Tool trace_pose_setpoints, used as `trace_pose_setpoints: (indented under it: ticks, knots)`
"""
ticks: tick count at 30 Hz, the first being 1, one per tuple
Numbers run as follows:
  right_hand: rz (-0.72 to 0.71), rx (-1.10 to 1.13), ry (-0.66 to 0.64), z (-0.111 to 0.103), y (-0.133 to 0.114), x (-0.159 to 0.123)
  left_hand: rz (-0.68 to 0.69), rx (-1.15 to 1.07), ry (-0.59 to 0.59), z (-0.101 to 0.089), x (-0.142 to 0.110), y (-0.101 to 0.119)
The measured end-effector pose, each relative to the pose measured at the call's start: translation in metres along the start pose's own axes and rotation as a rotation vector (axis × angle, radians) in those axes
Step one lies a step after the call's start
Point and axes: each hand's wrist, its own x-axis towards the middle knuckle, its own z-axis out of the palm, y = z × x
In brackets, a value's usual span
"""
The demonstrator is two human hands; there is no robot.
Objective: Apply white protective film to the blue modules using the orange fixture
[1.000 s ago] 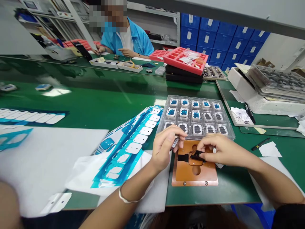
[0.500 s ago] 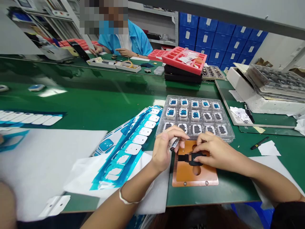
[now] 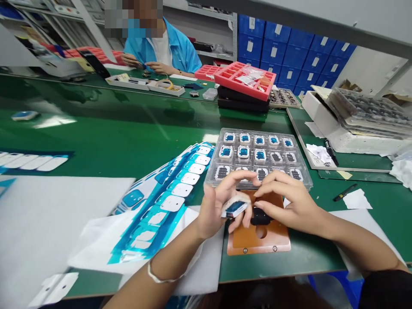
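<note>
My left hand (image 3: 222,206) holds a small white casing (image 3: 236,207) with a blue face, tilted, between its bent fingers. Beside it my right hand (image 3: 286,199) hovers over an orange fixture plate (image 3: 247,242), fingers parted and curved, the lowest finger close to a black block (image 3: 260,216) on the plate. Whether that finger touches the block I cannot tell. A bit of white shows under the right palm; its kind is hidden. Just behind both hands lies a clear plastic tray (image 3: 305,182) with rows of small white-rimmed casings, some blue-faced and others dark.
Blue film strips with white label pieces (image 3: 175,202) lie to the left on white foam sheets (image 3: 38,227). A black pen (image 3: 345,192) and paper scrap (image 3: 357,200) sit at right. Red trays (image 3: 244,81) stand stacked farther back. Across the bench, a co-worker in blue handles something small.
My right fingers have come off the black block and reach left toward my left hand. The white casing in my left hand has turned, showing more of its blue face. The view has shifted slightly.
</note>
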Motion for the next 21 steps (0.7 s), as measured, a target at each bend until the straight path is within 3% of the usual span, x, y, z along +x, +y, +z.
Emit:
trace_pose_setpoints:
  ticks: [6, 9, 13, 17, 21]
  knots:
    - [0.142, 0.013, -0.002, 0.005, -0.001, -0.004, 0.026, 0.081, 0.008, 0.000, -0.004, -0.001]
    - [0.210, 0.020, -0.122, 0.003, -0.004, -0.005, 0.027, 0.149, -0.002, 0.002, -0.006, -0.005]
    - [0.175, 0.112, -0.285, -0.001, -0.004, -0.003, 0.101, 0.272, 0.047, 0.005, -0.006, -0.014]
    - [0.132, 0.223, -0.201, 0.001, 0.001, -0.003, 0.184, 0.390, 0.190, 0.003, -0.004, -0.018]
    - [0.111, 0.207, -0.177, 0.005, 0.008, -0.003, 0.117, 0.543, 0.198, -0.003, 0.001, -0.013]
